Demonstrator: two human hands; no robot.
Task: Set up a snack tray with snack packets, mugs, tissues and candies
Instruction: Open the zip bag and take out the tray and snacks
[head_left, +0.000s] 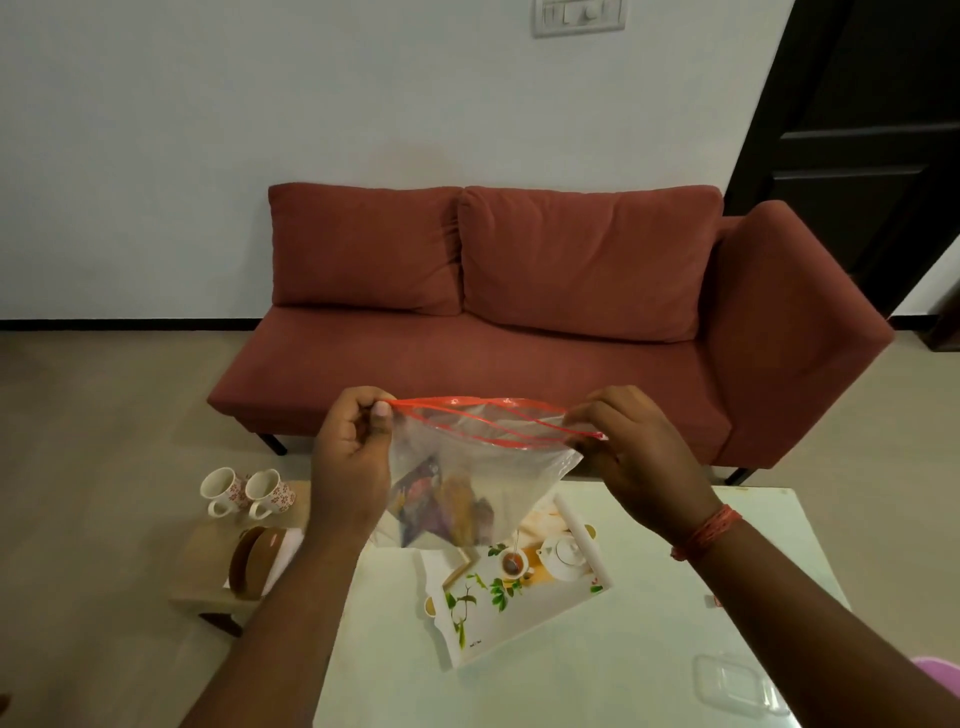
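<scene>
The left hand (350, 457) and right hand (636, 457) each pinched an end of a clear zip bag's (483, 467) red-edged mouth, stretching it apart in the air above the desk (649, 649) — candies (447, 504) sagged in its bottom. Below it, a printed tray (519, 608) lay flat on the desk. Two flowered mugs (249, 491) stood side by side on a low stool (208, 566) at left — a red sofa (519, 322) behind.
</scene>
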